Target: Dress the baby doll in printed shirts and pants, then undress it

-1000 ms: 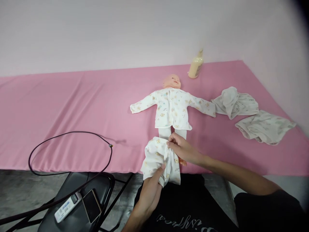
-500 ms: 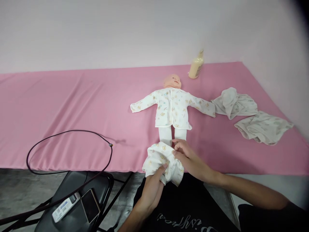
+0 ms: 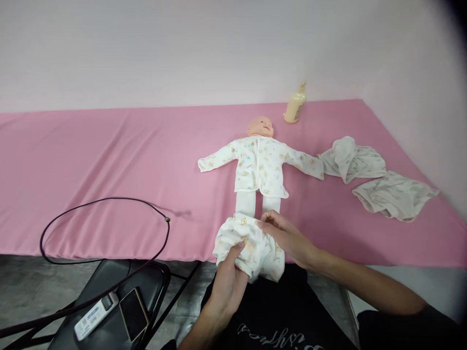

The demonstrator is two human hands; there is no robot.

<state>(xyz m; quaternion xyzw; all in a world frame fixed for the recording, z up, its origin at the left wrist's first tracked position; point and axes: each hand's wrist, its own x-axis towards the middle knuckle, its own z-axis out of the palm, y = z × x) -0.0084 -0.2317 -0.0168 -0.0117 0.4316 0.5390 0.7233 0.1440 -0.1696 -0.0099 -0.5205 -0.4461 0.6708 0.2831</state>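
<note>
A baby doll (image 3: 260,127) lies on its back on a pink-covered table, its head away from me. It wears a white printed jacket (image 3: 251,165) with long sleeves. Matching white baby pants (image 3: 233,236) are bunched around the lower ends of the doll's white legs (image 3: 245,203), at the table's front edge. My left hand (image 3: 229,284) grips the pants from below, thumb on top and fingers hidden inside the cloth. My right hand (image 3: 282,233) pinches the upper edge of the pants beside the doll's leg on the right.
A pump bottle (image 3: 295,106) stands near the back edge. Two crumpled white garments (image 3: 355,159) lie on the right of the pink cover (image 3: 164,146). A black cable (image 3: 109,198) loops across the left front. Below, a black chair (image 3: 146,272) holds a phone (image 3: 134,314) and a white device (image 3: 95,317).
The pants have spread a little to the right and opened out around the leg on that side. My right hand has shifted slightly right. The view has tilted slightly.
</note>
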